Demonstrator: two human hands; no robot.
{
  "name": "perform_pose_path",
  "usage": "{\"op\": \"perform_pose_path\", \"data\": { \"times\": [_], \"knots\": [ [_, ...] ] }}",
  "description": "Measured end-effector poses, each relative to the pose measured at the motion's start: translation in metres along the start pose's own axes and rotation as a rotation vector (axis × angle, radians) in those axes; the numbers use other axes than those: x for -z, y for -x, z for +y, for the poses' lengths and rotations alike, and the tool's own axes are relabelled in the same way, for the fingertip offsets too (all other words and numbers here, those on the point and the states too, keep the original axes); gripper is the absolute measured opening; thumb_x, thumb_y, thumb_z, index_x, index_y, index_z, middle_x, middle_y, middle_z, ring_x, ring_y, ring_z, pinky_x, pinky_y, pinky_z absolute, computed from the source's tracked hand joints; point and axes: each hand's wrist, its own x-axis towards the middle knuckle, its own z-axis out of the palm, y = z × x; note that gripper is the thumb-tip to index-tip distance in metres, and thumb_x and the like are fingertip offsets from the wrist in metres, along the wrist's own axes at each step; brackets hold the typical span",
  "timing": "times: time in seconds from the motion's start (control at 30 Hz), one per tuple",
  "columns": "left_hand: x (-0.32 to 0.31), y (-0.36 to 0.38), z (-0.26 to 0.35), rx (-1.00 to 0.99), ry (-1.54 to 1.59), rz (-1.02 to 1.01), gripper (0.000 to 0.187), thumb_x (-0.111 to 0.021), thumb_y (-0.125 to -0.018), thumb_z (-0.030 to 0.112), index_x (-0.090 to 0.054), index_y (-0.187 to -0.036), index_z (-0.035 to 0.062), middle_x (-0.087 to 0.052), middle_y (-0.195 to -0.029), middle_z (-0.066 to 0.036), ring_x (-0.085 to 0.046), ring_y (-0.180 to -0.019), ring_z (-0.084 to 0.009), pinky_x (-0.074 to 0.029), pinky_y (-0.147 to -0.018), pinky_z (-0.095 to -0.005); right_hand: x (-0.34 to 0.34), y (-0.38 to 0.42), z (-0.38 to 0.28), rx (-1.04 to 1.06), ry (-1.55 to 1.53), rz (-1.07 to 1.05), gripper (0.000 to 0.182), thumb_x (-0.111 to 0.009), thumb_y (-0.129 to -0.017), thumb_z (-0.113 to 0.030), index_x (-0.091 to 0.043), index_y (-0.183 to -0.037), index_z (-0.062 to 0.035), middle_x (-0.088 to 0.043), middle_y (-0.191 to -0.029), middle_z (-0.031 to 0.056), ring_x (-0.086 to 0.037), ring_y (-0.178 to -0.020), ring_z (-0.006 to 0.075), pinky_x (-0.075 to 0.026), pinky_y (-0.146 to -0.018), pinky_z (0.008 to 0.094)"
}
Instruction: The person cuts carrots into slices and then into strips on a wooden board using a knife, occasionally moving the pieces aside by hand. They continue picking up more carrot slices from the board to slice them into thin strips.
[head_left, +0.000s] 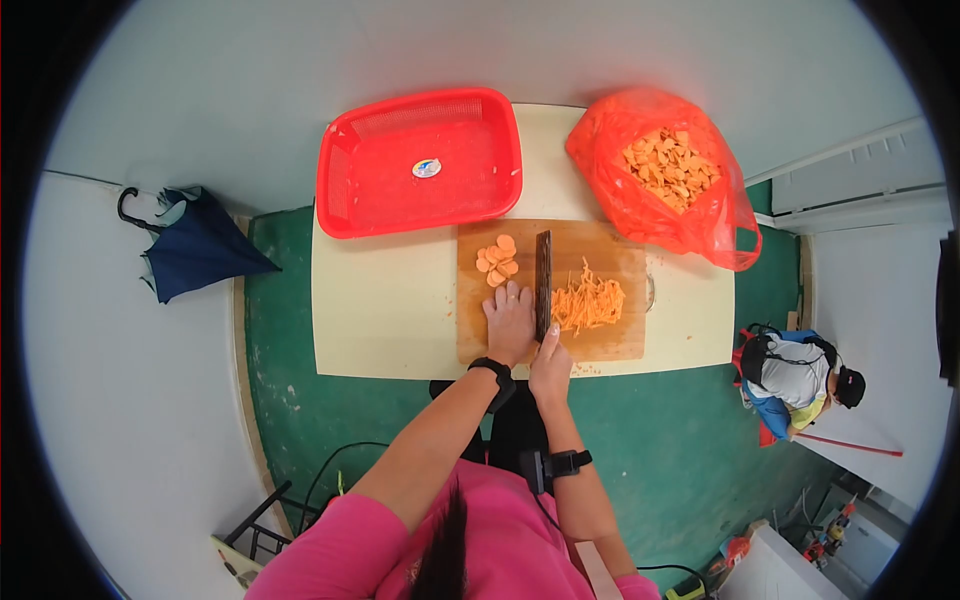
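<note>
My right hand (551, 372) is closed round the handle end of a dark-bladed kitchen knife (543, 285), which stands edge-down across a wooden cutting board (620, 250). Just left of the blade, my left hand (511, 325) presses down on the board with bent fingers; whatever lies under them is hidden. Round carrot slices (497, 262) overlap in a small pile beyond its fingertips. Right of the knife spreads a heap of thin carrot shreds (588, 302).
A red plastic basket (425, 205) stands at the table's back left. Back right is a red plastic bag (610, 140) full of orange slices (672, 170). The cream table (385, 310) carries everything. A folded blue umbrella (205, 245) leans at left; a backpack (790, 365) sits right.
</note>
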Motion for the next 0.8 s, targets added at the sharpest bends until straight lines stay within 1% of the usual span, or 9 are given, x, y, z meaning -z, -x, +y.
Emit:
{"op": "perform_pose_path", "data": {
  "times": [0.07, 0.2, 0.3, 0.37, 0.4, 0.47, 0.6, 0.67, 0.8],
  "knots": [
    [0.003, -0.001, 0.000, 0.004, 0.024, -0.032, 0.021, -0.057, -0.090, 0.025, -0.055, -0.103, 0.0087, -0.051, -0.107, -0.014, -0.046, -0.105, -0.0328, -0.033, -0.083, -0.0473, -0.001, -0.001, -0.006, -0.039, 0.009, -0.021, 0.067, -0.031, -0.107, -0.045, -0.064, -0.092, 0.0113, -0.062, -0.085, 0.0370, -0.059, -0.085, 0.0542, -0.045, -0.075, 0.0553],
    [0.003, 0.002, 0.000, -0.033, 0.024, 0.039, 0.023, -0.058, -0.089, 0.026, -0.056, -0.103, 0.0085, -0.051, -0.107, -0.015, -0.046, -0.106, -0.0330, -0.033, -0.083, -0.0473, -0.004, -0.011, -0.008, 0.018, 0.056, -0.020, 0.068, -0.031, -0.107, -0.046, -0.065, -0.094, 0.0112, -0.063, -0.087, 0.0364, -0.060, -0.087, 0.0540, -0.045, -0.077, 0.0552],
    [0.008, 0.000, 0.001, -0.027, 0.004, 0.030, 0.023, -0.058, -0.090, 0.026, -0.056, -0.105, 0.0080, -0.051, -0.110, -0.015, -0.046, -0.107, -0.0333, -0.033, -0.084, -0.0475, -0.004, -0.013, -0.007, 0.094, 0.088, 0.047, 0.069, -0.030, -0.107, -0.047, -0.063, -0.088, 0.0105, -0.064, -0.078, 0.0309, -0.061, -0.077, 0.0477, -0.045, -0.072, 0.0525],
    [0.020, 0.000, 0.006, 0.003, 0.050, -0.070, 0.021, -0.057, -0.092, 0.024, -0.056, -0.106, 0.0079, -0.051, -0.112, -0.015, -0.046, -0.108, -0.0334, -0.033, -0.086, -0.0473, 0.003, -0.012, -0.003, -0.012, -0.071, -0.003, 0.070, -0.030, -0.107, -0.048, -0.058, -0.078, 0.0088, -0.058, -0.066, 0.0225, -0.057, -0.064, 0.0370, -0.044, -0.064, 0.0482],
    [0.016, -0.002, 0.006, 0.010, 0.052, -0.056, 0.018, -0.055, -0.093, 0.021, -0.056, -0.106, 0.0081, -0.052, -0.112, -0.015, -0.046, -0.108, -0.0333, -0.033, -0.085, -0.0470, 0.004, -0.012, 0.000, -0.006, -0.071, -0.001, 0.070, -0.030, -0.107, -0.048, -0.058, -0.078, 0.0088, -0.058, -0.066, 0.0225, -0.057, -0.064, 0.0370, -0.044, -0.064, 0.0482],
    [0.009, -0.002, 0.003, 0.011, 0.042, -0.035, 0.017, -0.055, -0.093, 0.021, -0.056, -0.106, 0.0083, -0.052, -0.111, -0.015, -0.047, -0.107, -0.0332, -0.033, -0.085, -0.0467, 0.005, -0.011, 0.009, -0.016, -0.116, 0.010, 0.070, -0.029, -0.107, -0.049, -0.054, -0.073, 0.0068, -0.050, -0.060, 0.0167, -0.051, -0.058, 0.0299, -0.041, -0.060, 0.0451],
    [0.007, -0.001, 0.001, 0.011, 0.018, -0.043, 0.016, -0.053, -0.094, 0.019, -0.056, -0.106, 0.0085, -0.052, -0.112, -0.015, -0.047, -0.108, -0.0332, -0.033, -0.085, -0.0467, 0.008, -0.002, 0.003, -0.008, -0.105, -0.003, 0.070, -0.029, -0.107, -0.049, -0.054, -0.073, 0.0071, -0.051, -0.060, 0.0184, -0.052, -0.058, 0.0311, -0.042, -0.060, 0.0458],
    [0.008, -0.001, 0.002, 0.019, 0.017, -0.064, 0.017, -0.054, -0.094, 0.019, -0.056, -0.106, 0.0085, -0.052, -0.112, -0.015, -0.047, -0.109, -0.0333, -0.033, -0.086, -0.0469, 0.000, -0.006, 0.010, 0.096, -0.115, 0.056, 0.070, -0.028, -0.107, -0.051, -0.049, -0.064, -0.0013, -0.045, -0.052, 0.0048, -0.047, -0.047, 0.0169, -0.038, -0.048, 0.0354],
    [0.004, 0.000, 0.000, 0.018, 0.025, -0.034, 0.017, -0.055, -0.092, 0.020, -0.056, -0.105, 0.0087, -0.052, -0.112, -0.015, -0.047, -0.109, -0.0333, -0.033, -0.086, -0.0472, -0.003, -0.006, 0.007, 0.075, -0.089, 0.061, 0.070, -0.028, -0.107, -0.052, -0.049, -0.064, -0.0008, -0.046, -0.052, 0.0054, -0.048, -0.048, 0.0171, -0.039, -0.049, 0.0358]
  ]
}}
